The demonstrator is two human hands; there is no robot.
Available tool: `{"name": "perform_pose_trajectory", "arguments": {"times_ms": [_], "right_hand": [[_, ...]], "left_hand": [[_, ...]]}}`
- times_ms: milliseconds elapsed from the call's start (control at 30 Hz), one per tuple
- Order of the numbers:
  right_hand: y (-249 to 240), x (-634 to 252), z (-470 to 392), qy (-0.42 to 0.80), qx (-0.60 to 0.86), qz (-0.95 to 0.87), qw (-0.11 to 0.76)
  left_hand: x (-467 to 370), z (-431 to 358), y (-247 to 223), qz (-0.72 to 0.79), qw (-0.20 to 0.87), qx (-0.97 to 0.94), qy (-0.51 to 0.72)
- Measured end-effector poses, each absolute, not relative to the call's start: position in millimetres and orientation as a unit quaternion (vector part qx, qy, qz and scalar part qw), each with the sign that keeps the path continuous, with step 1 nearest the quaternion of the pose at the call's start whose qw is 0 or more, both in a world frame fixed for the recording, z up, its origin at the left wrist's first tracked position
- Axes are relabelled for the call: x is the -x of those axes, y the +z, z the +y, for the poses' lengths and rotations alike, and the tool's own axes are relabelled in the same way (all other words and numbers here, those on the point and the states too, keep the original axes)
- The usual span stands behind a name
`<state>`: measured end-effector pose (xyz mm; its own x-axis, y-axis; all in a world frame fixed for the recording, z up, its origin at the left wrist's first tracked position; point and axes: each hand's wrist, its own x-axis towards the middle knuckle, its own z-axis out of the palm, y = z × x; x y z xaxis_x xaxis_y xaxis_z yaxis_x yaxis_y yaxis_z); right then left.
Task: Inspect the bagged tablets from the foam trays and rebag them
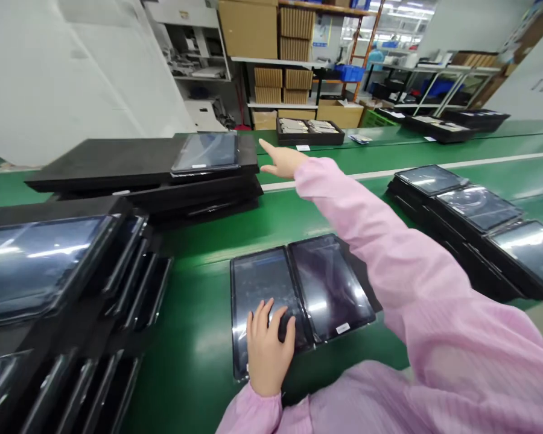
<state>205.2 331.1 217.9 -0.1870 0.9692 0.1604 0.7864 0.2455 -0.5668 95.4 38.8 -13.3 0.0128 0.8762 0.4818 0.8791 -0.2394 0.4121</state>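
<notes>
My left hand rests with its fingers spread on the lower part of a dark tablet screen panel. Right beside that lies a second screen panel with a small white label near its bottom edge. My right arm stretches forward, and my right hand hovers past the corner of a stack of black foam trays, thumb and fingers apart, holding nothing. On top of that stack sits another screen panel in clear film, just left of my right fingertips.
At left, screen panels are piled between black trays. A stack of trays with several panels stands at right. Beyond the white line on the green bench are a black box of small parts and further black trays.
</notes>
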Motion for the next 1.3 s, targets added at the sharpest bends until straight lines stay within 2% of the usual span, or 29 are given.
{"name": "perform_pose_trajectory", "arguments": {"times_ms": [200, 367, 533, 733, 933, 1067, 1167, 1300], "right_hand": [[197.7, -327.4, 214.0, 0.136, 0.602, -0.784, 0.069], [135.9, -410.9, 141.7, 0.115, 0.69, -0.715, 0.008], [88.2, -421.9, 152.3, 0.115, 0.673, -0.73, 0.023], [57.1, -363.5, 216.9, 0.113, 0.623, -0.77, 0.073], [45.2, -332.5, 234.8, 0.129, 0.602, -0.78, 0.115], [54.1, -356.8, 219.7, 0.134, 0.619, -0.765, 0.118], [67.0, -400.3, 199.5, 0.113, 0.704, -0.692, 0.11], [73.6, -454.3, 166.5, 0.141, 0.804, -0.575, 0.053]], "left_hand": [[-116.6, 35.9, -4.9, -0.482, -0.076, 0.831, -0.267], [-137.0, 40.3, 2.9, -0.464, -0.089, 0.86, -0.194], [-134.4, 50.0, -0.2, -0.458, -0.093, 0.859, -0.209], [-128.0, 51.4, -4.4, -0.473, -0.104, 0.84, -0.246], [-136.2, 49.8, -12.7, -0.605, -0.047, 0.749, -0.268], [-140.6, 51.6, -19.4, -0.641, -0.015, 0.723, -0.256], [-140.8, 52.4, -20.7, -0.632, -0.017, 0.734, -0.249], [-140.3, 52.6, -19.8, -0.626, -0.025, 0.741, -0.243]]}}
